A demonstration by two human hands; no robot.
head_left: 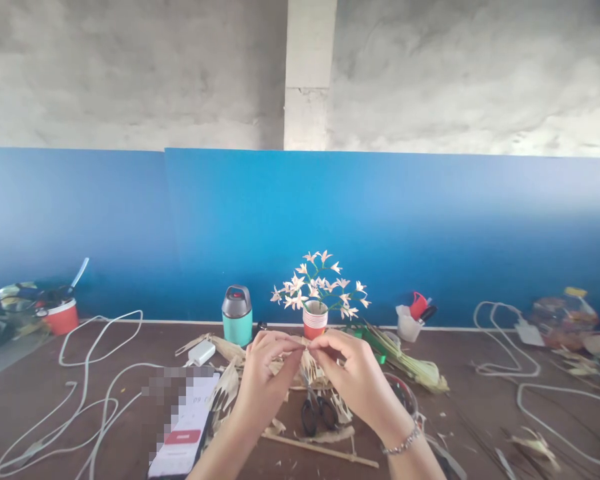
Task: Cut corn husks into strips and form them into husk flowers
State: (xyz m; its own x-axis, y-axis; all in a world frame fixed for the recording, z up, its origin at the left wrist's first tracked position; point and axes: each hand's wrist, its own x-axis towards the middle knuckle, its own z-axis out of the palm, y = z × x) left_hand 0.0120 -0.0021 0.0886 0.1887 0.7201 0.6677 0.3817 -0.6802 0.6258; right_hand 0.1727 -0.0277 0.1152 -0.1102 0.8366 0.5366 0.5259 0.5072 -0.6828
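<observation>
My left hand (270, 373) and my right hand (350, 370) meet in the middle above the table, fingertips pinched close together. Between them is a small pale piece of dried husk (308, 363), fanning downward; its upper end is mostly hidden by my fingers. Below my hands lies a pair of dark-handled scissors (319, 415) among husk scraps. A thin stick (325, 450) lies nearer to me. Straight behind my hands stands a red and white paper cup (315, 320) with a spray of pale artificial flowers (324, 287) on green stems.
A phone (185, 427) lies left of my left forearm, beside a white charger (201, 352). Behind it stands a teal flask (237, 317). Green-and-pale stalks (410, 363) lie right, near a white cup of tools (409, 325). White cables (87, 373) loop across the left.
</observation>
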